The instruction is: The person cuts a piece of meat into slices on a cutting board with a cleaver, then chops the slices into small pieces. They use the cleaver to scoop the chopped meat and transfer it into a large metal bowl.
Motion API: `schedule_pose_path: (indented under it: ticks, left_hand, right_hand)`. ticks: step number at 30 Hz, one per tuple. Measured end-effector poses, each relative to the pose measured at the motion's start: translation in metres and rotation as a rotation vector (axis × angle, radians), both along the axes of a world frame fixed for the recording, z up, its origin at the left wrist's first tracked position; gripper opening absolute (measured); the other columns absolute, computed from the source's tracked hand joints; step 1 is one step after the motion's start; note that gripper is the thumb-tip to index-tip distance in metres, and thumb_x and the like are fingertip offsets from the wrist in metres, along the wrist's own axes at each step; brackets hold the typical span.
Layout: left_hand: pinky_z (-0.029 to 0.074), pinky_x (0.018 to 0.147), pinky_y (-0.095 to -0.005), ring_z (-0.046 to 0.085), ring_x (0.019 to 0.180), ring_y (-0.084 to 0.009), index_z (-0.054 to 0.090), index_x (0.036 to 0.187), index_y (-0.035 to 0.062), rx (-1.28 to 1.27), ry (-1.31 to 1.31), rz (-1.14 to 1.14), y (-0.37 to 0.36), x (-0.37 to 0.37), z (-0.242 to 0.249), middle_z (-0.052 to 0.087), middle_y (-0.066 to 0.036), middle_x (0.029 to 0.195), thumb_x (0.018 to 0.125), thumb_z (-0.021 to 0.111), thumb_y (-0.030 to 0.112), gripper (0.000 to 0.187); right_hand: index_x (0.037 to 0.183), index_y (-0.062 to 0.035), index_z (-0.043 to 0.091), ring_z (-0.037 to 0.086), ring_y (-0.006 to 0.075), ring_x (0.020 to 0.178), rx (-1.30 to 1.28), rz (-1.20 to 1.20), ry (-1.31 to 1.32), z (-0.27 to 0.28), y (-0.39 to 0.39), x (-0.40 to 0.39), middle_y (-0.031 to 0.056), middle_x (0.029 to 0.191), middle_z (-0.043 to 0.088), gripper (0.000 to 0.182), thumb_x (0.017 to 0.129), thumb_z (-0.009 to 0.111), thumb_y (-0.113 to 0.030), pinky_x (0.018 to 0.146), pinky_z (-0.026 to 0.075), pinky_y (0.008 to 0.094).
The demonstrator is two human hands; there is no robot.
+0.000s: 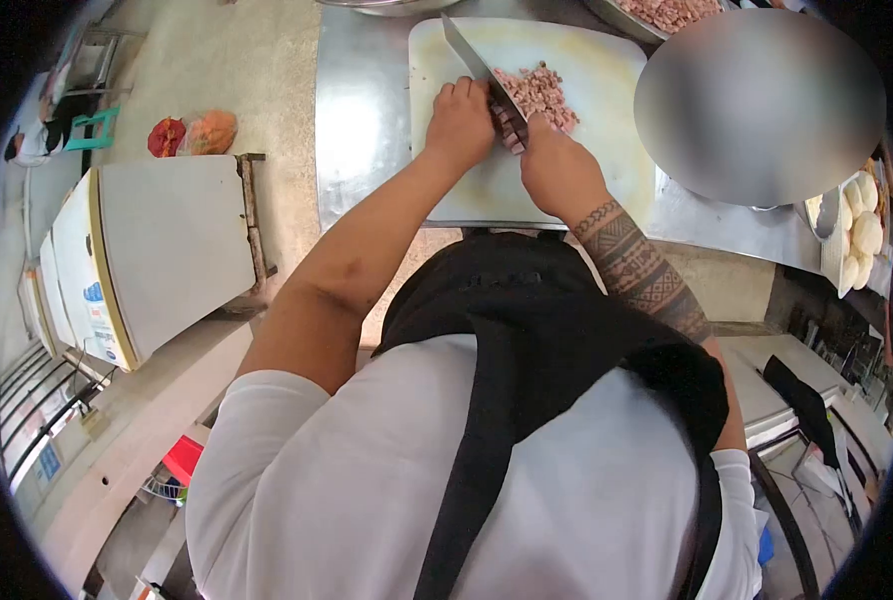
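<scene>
My right hand [562,172] grips a kitchen knife [482,72] by its handle, with the long blade angled toward the upper left. Beside the blade, my left hand [461,125] has its fingers curled down onto the meat; the fingertips are partly hidden. A few larger strips of pink meat [509,132] lie under the blade, near those fingers. Just past the knife, a pile of small diced meat [541,90] is spread on the white cutting board [467,195].
The board rests on a metal table [362,110]. A metal bowl of diced meat [667,12] stands at the top right, another metal bowl [392,5] at the top edge. Pale rounded items [865,230] fill a tray at the right. A white chest-like appliance [172,245] stands left.
</scene>
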State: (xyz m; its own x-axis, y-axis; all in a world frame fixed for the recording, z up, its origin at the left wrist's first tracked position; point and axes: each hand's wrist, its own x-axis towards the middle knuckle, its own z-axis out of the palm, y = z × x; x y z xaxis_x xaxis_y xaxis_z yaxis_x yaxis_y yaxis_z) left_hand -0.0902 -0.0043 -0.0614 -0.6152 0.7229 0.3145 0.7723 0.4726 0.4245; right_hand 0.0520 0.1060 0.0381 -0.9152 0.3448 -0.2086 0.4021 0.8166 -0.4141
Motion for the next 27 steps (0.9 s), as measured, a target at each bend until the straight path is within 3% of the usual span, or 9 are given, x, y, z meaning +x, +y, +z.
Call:
schedule_pose_path:
  ticks: [3,9,12,15,19,24,27]
  left_hand:
    - [0.047,0.097,-0.0492,0.057,0.105,-0.0393,0.061,0.113,0.0009,-0.029,-0.136,-0.035,-0.007,-0.009,0.004,0.061,-0.019,0.111,0.087,0.055,0.004,0.028]
    - [0.047,0.097,-0.0496,0.058,0.103,-0.0400,0.061,0.117,0.0003,0.024,-0.064,-0.031,-0.010,-0.004,-0.004,0.060,-0.019,0.111,0.086,0.055,0.003,0.032]
    - [0.048,0.093,-0.0524,0.058,0.103,-0.0423,0.059,0.117,-0.0003,-0.006,-0.035,-0.033,-0.007,-0.002,0.002,0.060,-0.021,0.109,0.092,0.053,0.006,0.026]
    - [0.049,0.092,-0.0518,0.058,0.102,-0.0411,0.059,0.117,0.0007,0.008,0.041,-0.049,-0.007,-0.005,-0.012,0.059,-0.021,0.108,0.090,0.056,0.007,0.028]
    - [0.048,0.093,-0.0515,0.059,0.103,-0.0407,0.059,0.116,0.0002,-0.048,-0.001,-0.042,-0.006,-0.004,-0.004,0.059,-0.021,0.109,0.089,0.055,0.007,0.028]
    - [0.047,0.096,-0.0520,0.058,0.106,-0.0406,0.058,0.116,-0.0015,-0.064,-0.065,0.001,-0.006,0.000,0.003,0.058,-0.022,0.112,0.089,0.055,0.008,0.028]
    - [0.047,0.096,-0.0527,0.058,0.106,-0.0402,0.057,0.116,-0.0010,-0.109,-0.059,0.014,-0.006,0.001,0.004,0.059,-0.022,0.113,0.089,0.058,0.009,0.028]
  right_hand:
    - [0.109,0.0002,0.055,0.073,0.0458,0.086,0.026,0.006,0.054,0.002,-0.002,0.000,0.0263,0.091,0.073,0.018,0.094,0.053,-0.010,0.076,0.058,0.0560]
    - [0.114,0.0017,0.053,0.070,0.0485,0.085,0.019,0.041,-0.034,0.048,0.004,0.018,0.0282,0.091,0.072,0.023,0.096,0.055,-0.013,0.078,0.055,0.0595]
    - [0.115,0.0028,0.053,0.070,0.0483,0.085,0.001,0.067,-0.103,0.076,0.000,0.025,0.0286,0.090,0.071,0.025,0.096,0.054,-0.012,0.078,0.055,0.0585]
    - [0.114,0.0033,0.053,0.070,0.0484,0.085,0.007,0.001,-0.006,-0.009,-0.009,0.016,0.0292,0.091,0.071,0.024,0.096,0.054,-0.013,0.078,0.056,0.0575]
    - [0.112,0.0026,0.054,0.072,0.0469,0.087,0.007,0.003,0.030,0.002,-0.003,-0.002,0.0288,0.095,0.072,0.022,0.095,0.053,-0.011,0.079,0.057,0.0576]
    - [0.115,0.0044,0.053,0.070,0.0486,0.090,-0.028,0.023,-0.058,0.064,-0.009,0.009,0.0303,0.093,0.071,0.026,0.096,0.054,-0.012,0.081,0.055,0.0577]
    - [0.114,0.0047,0.053,0.070,0.0490,0.090,-0.064,-0.027,-0.034,0.015,-0.014,0.013,0.0307,0.092,0.071,0.025,0.096,0.054,-0.012,0.081,0.055,0.0578]
